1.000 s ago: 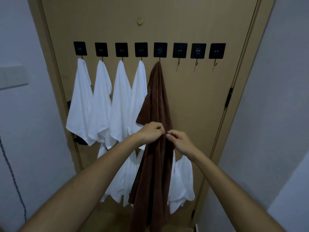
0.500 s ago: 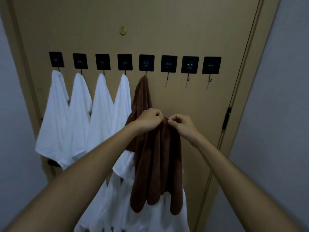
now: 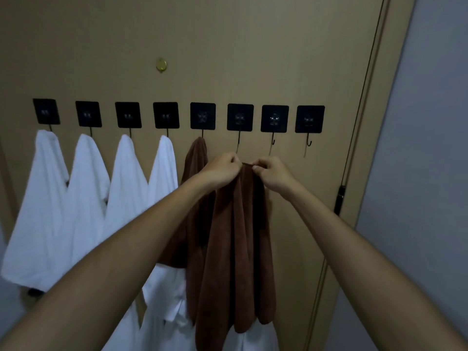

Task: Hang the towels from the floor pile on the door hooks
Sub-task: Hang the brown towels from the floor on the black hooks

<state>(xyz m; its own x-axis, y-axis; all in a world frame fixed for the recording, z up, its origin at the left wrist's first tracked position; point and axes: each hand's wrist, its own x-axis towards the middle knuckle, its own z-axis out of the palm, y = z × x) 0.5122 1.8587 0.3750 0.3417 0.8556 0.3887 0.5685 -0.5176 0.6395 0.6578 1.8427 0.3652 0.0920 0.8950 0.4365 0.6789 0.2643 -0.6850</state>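
The brown towel (image 3: 235, 249) in hand was a soft, limp cloth, to judge by its deep folds; it looked light enough for fingertips to carry, and it seemed likely to sag and slide off unless a small bunched loop of its top edge went over a hook. The best hold was therefore where it was already taken: the short stretch of upper hem pulled taut between the two hands, the rest hanging free below in front of the door (image 3: 253, 59). The left hand (image 3: 222, 171) had its fingers curled and pinched that hem on one side, and the right hand (image 3: 271, 173) pinched it on the other, the two close together with only a narrow span of edge between them. That span sat just under the sixth hook (image 3: 238, 145), which was bare, as were the seventh hook (image 3: 273, 142) and the eighth hook (image 3: 308, 143). Another brown towel (image 3: 196, 160) already hung from the fifth hook, and four white towels (image 3: 83, 198) hung from the first four. More white cloth showed low behind the held towel. Compared with half a second earlier, the hands stood higher against the row of hooks and nearer the sixth hook, and the door filled more of the view.
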